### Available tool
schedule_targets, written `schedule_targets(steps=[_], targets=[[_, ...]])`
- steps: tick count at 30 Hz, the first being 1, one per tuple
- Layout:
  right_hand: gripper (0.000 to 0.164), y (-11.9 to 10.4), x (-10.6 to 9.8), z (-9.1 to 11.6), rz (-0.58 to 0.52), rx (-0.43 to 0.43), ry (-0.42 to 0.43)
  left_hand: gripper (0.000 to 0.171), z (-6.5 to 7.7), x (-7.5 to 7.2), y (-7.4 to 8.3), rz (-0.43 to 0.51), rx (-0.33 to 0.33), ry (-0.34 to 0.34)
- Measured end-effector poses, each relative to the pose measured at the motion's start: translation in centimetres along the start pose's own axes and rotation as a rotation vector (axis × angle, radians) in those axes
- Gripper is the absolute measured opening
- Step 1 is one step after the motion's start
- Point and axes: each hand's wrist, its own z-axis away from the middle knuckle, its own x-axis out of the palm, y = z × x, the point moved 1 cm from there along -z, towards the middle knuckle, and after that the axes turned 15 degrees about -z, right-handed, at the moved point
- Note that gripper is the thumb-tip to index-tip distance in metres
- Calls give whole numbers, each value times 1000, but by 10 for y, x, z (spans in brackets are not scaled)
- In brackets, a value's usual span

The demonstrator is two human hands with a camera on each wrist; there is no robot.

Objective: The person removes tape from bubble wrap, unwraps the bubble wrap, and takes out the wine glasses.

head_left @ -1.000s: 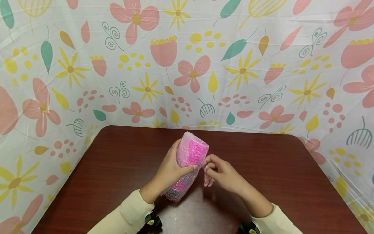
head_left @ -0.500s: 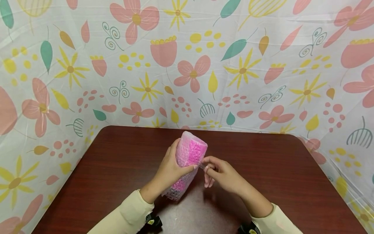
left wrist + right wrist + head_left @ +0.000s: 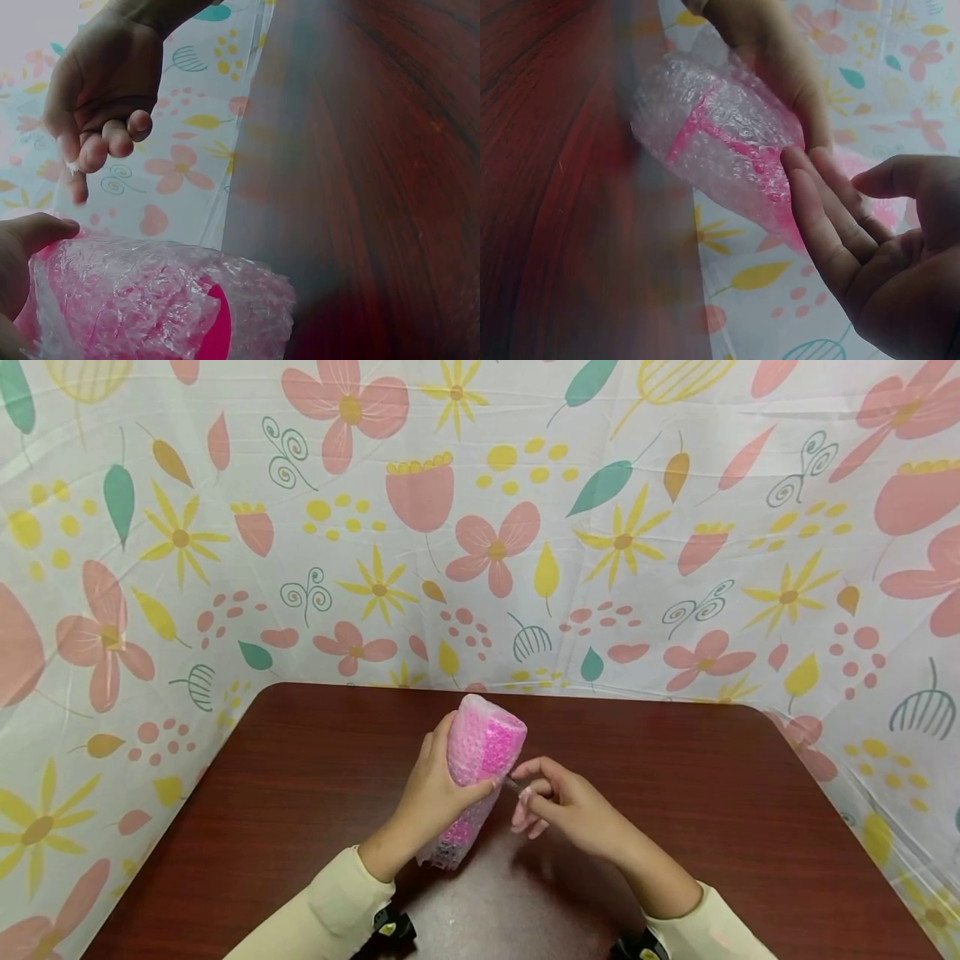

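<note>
A pink object in bubble wrap (image 3: pixel 487 747), shaped like a long rounded bundle, stands tilted over the table. My left hand (image 3: pixel 438 785) grips it around the side, with the thumb across its front. The left wrist view shows crinkled bubble wrap (image 3: pixel 150 289) with a bare pink patch at one end. Just right of the bundle is my right hand (image 3: pixel 573 806), its thumb and fingertips at a small clear strip (image 3: pixel 512 783) that sticks out from the wrap. In the right wrist view, the right hand's other fingers (image 3: pixel 829 229) extend loosely beside the bundle. What the pink object is stays hidden.
A dark reddish-brown table (image 3: pixel 300 760) with rounded far corners lies beneath both hands. Behind it and along the sides hangs a white cloth (image 3: pixel 480 527) printed with flowers and leaves. Black straps (image 3: pixel 393 931) show at the wrists below pale sleeves.
The wrapped bundle has shifted slightly left and turned a little in the left hand. A gap has opened between it and the right fingertips, with the clear strip showing there.
</note>
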Motion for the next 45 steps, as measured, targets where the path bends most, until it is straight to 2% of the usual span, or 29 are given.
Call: schedule_targets(steps=[6, 13, 19, 24, 34, 45], targets=[[26, -1, 0, 0, 12, 20, 44, 110, -2, 0, -2, -3, -24, 17], [27, -2, -2, 0, -17, 11, -1, 108, -1, 0, -1, -7, -15, 10], [27, 1, 1, -1, 11, 14, 10, 108, 1, 2, 0, 1, 19, -21], [25, -1, 3, 0, -7, -7, -20, 110, 2, 3, 2, 0, 31, -40], [28, 0, 4, -1, -77, 20, -9, 108, 1, 3, 0, 5, 33, -9], [28, 0, 2, -2, -9, 12, -8, 107, 3, 3, 1, -2, 21, -32]])
